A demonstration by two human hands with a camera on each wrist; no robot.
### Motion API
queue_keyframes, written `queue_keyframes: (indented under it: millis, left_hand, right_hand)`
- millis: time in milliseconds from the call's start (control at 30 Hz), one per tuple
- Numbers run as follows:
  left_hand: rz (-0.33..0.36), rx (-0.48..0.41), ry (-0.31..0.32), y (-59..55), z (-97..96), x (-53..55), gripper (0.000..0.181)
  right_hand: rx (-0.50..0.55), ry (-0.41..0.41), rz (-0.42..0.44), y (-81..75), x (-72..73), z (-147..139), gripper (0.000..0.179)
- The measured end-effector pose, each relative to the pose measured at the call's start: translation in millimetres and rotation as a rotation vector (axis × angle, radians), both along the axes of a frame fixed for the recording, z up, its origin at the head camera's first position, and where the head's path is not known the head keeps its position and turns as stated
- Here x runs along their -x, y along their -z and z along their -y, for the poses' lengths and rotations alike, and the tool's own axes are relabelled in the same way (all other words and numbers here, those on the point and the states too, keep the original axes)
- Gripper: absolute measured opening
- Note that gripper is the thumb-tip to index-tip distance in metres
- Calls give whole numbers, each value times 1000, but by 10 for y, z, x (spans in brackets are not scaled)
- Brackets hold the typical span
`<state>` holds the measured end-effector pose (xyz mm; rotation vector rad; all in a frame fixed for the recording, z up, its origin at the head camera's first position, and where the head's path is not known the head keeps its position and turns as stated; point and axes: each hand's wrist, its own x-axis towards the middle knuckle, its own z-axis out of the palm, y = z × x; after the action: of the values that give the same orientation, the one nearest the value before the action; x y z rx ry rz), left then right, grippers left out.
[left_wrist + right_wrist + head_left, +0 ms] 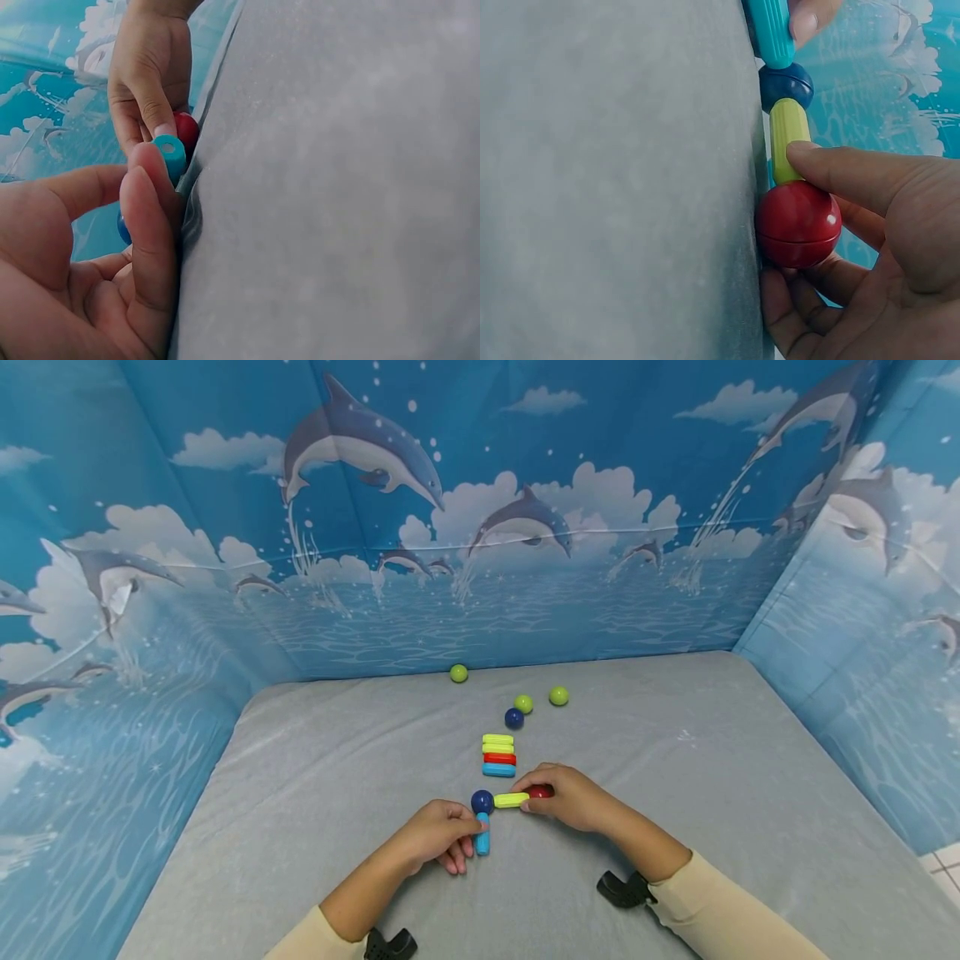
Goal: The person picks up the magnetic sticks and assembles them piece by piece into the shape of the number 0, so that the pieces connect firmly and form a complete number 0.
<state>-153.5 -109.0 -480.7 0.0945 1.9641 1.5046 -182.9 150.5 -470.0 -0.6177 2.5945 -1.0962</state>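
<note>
Well, from the far left of the frame a blue fabric curtain printed with dolphins [172, 693] runs across the top to the right edge. Left of lower centre, my left hand [442, 837] pinches a light blue, ridged plastic rod [483, 843] between thumb and finger, near its upper end. That end touches a glossy dark blue plastic ball [482, 802], and the rod points down the frame from it. Higher up, near the back edge of the grey cloth-covered bench [337, 743], sits a lime green plastic ball [458, 673].

At the centre, just above the pieces I hold, four short plastic rods [498, 755] lie side by side: two yellow-green, then red, then light blue. From the dark blue ball, a yellow-green plastic rod [507, 800] runs rightward to a shiny red plastic ball [541, 792], touching both. My right hand [570, 797] is clamped on this rod's right end, thumb against it, other fingers curled behind the red ball. Above, a second dark blue ball [513, 718] sits by a second lime ball [523, 703], with a third lime ball [558, 696] farther right. Pale floor tiles [947, 857] show at the lower right edge.
</note>
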Motion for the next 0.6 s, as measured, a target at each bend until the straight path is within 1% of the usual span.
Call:
queue_keyframes:
  millis: [167,333,433,600]
  left_hand:
    - [10,-6,-7,-2,2,2,32]
    - [22,-1,-4,-14,9,1,33]
    - [24,2,-3,-14,10,2,33]
    - [23,0,-4,-17,8,-2,33]
  right_hand:
    - [2,-8,-6,6,3,1,19]
    - [7,-4,18,-9,7,-6,22]
    - [28,12,26,-34,17,-26,26]
    - [60,58,6,-115,44,-83,29]
